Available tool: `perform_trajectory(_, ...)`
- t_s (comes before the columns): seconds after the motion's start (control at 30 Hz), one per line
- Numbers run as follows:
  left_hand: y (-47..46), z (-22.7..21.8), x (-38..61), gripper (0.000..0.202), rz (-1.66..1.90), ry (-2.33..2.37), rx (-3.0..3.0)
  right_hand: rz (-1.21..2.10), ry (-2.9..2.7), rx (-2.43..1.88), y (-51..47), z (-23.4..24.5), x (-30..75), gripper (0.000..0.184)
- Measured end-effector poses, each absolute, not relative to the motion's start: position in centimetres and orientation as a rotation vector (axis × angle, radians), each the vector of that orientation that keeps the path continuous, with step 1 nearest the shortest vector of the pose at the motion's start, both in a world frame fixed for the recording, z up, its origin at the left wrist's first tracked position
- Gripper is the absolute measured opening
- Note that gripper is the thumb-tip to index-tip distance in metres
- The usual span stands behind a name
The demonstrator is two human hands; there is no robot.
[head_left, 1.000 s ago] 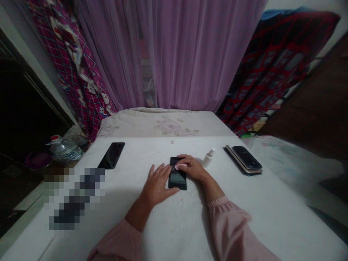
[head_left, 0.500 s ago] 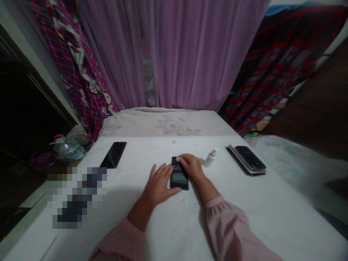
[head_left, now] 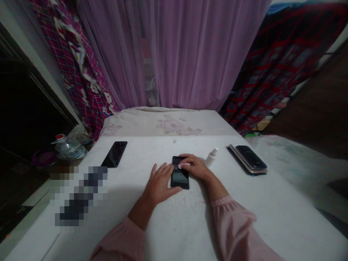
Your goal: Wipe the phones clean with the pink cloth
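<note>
A black smartphone point(head_left: 180, 177) lies face up on the white table. My left hand point(head_left: 159, 183) steadies it from the left, with fingertips at its left edge and the thumb along its bottom edge; the other fingers are spread. Pinched in my right hand point(head_left: 196, 166) is a small pink cloth point(head_left: 184, 166), pressed on the upper part of the screen. Some of the cloth is hidden by the fingers. Just beyond the right hand stands a white spray bottle point(head_left: 211, 157), partly covered by that hand.
Another black phone point(head_left: 115, 154) lies at the left, near a pixelated patch. Several stacked phones point(head_left: 248, 159) are at the right. A tiny pale square point(head_left: 174, 141) rests farther back. Beside the table's left edge is a clear plastic jug point(head_left: 69, 146). Purple curtains point(head_left: 195, 54) hang behind.
My right hand has moved slightly right and down the screen with the pink cloth, and more of the cloth shows. The left hand and the smartphone stay in place.
</note>
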State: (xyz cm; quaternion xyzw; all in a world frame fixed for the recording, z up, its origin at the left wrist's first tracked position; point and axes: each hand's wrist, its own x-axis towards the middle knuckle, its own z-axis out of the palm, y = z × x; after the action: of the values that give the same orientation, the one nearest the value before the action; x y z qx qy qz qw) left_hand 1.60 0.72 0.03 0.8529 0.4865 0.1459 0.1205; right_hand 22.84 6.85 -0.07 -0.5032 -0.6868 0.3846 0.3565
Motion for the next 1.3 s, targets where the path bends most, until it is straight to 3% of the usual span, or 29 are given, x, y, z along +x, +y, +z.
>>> perform_trajectory(0.3,0.8,0.2,1.6,0.082,0.390,1.427,2.492,1.067,-1.842,-1.231,6.6,0.3,23.4,0.011)
perform_trajectory(0.77,0.6,0.4,1.8,0.079,0.405,1.443,2.482,0.564,-1.796,-1.459,7.2,-0.5,21.1,0.018)
perform_trajectory(1.3,0.3,0.8,2.0,0.078,0.470,1.512,2.456,0.669,-1.854,-1.286,6.9,-0.3,21.2,0.016)
